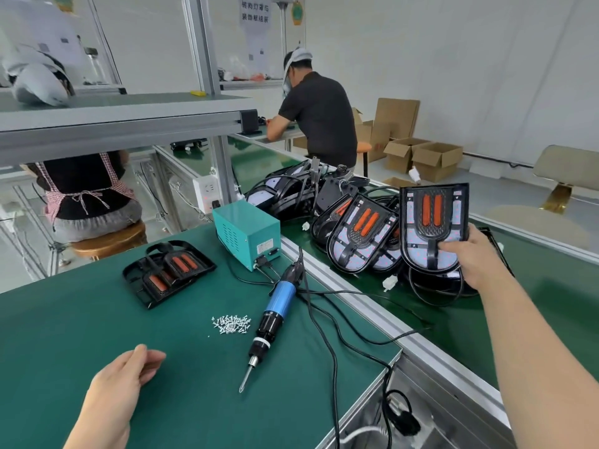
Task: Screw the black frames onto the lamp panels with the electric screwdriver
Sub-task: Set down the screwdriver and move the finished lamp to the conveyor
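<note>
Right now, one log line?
right hand: holds lamp panel | left hand: empty | electric screwdriver: lying on mat | screws: piled beside it

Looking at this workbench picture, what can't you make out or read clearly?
Head view only:
Heap of small silver screws: too small to count.
Right hand: fingers hidden behind the black-framed lamp panel with orange strips it grips.
Pile of lamp panels behind: overlapping, number unclear.
Teal metal box: label too small to read.
White hanging sign: blurred.
</note>
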